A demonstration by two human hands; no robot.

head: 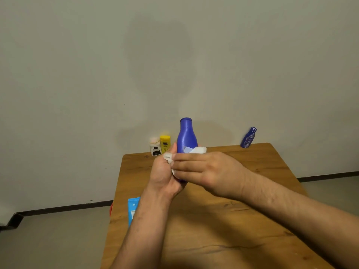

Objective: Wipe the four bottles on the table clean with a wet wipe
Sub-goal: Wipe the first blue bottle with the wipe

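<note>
A large blue bottle (186, 135) is held upright above the middle of the table. My left hand (165, 176) grips its lower part from the left. My right hand (202, 170) wraps a white wet wipe (197, 150) around the bottle's body from the right. The bottle's base is hidden by both hands. A white bottle (155, 147) and a yellow bottle (165, 143) stand side by side at the table's far left. A small blue bottle (248, 137) stands at the far right corner.
The wooden table (223, 230) stands against a plain wall. A light blue wipes pack (133, 210) lies at its left edge, partly behind my left forearm. Something red (111, 209) shows just beyond that edge. Grey floor lies on both sides.
</note>
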